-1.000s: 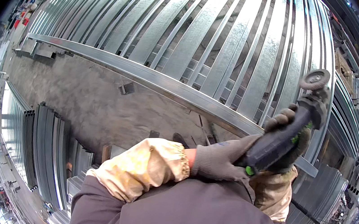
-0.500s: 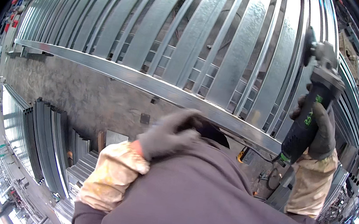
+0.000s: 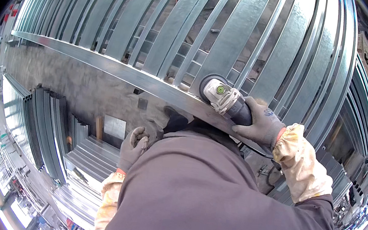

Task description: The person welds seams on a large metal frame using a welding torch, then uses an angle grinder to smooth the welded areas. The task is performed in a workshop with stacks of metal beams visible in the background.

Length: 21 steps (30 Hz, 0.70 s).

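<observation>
My right hand, in a grey work glove, is wrapped round the dark body of an angle grinder. The grinder's pale metal head and dark round disc lie over the near rail of a large galvanized metal frame, where a wide slat joins it. Whether the disc touches the metal cannot be made out. Low on the left, beside my dark top, my gloved left hand is held with loosely curled fingers, a gap beside the thumb and nothing visible in it. Tan protective sleeves cover both my forearms.
Many parallel slats stretch away from the near rail, with gaps between them. Stacked dark metal profiles lie on the floor at left, near a pale square plate. More tubes are stacked at right. A dark cable passes under the grinder.
My right hand has brought the grinder from the upper right down and leftward to the near rail. My left hand has moved down and left, away from my chest.
</observation>
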Tool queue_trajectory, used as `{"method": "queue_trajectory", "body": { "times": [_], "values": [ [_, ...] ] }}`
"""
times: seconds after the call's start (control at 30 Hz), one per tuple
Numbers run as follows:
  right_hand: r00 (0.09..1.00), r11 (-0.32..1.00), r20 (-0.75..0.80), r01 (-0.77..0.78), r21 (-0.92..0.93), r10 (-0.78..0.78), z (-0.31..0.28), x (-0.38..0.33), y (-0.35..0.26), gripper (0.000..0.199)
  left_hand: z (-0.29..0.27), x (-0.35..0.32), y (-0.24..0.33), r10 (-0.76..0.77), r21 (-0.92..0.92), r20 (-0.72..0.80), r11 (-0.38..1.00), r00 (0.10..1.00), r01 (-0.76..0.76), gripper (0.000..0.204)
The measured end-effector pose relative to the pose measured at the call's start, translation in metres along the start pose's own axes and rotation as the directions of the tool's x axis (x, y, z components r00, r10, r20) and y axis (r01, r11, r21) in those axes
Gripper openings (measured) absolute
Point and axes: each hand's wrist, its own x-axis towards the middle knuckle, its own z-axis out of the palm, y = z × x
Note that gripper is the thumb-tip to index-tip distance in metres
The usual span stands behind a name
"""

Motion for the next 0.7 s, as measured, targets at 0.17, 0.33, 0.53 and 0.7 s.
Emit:
{"method": "queue_trajectory", "body": {
  "times": [0.17,0.33,0.53,0.7],
  "values": [
    [1.0,0.991,-0.001,0.0,-0.137,0.0,0.001,0.005,-0.008,0.066,-0.009,-0.005,-0.007,-0.01,-0.021,-0.079,1.0,0.997,0.008,0.042],
    [0.999,0.969,-0.01,0.039,-0.242,-0.043,0.001,0.013,-0.024,0.061,-0.01,-0.007,-0.015,-0.011,-0.034,-0.112,0.999,0.994,0.007,0.041],
    [0.999,0.963,0.031,-0.006,-0.271,0.015,-0.004,0.023,-0.049,0.063,0.001,-0.002,-0.034,-0.003,-0.114,-0.076,0.993,0.997,-0.006,0.039],
    [1.0,0.942,0.018,0.025,-0.334,-0.02,-0.006,0.016,-0.044,0.066,-0.009,0.014,-0.038,-0.025,-0.141,-0.045,0.99,0.999,0.018,0.039]
  ]
}}
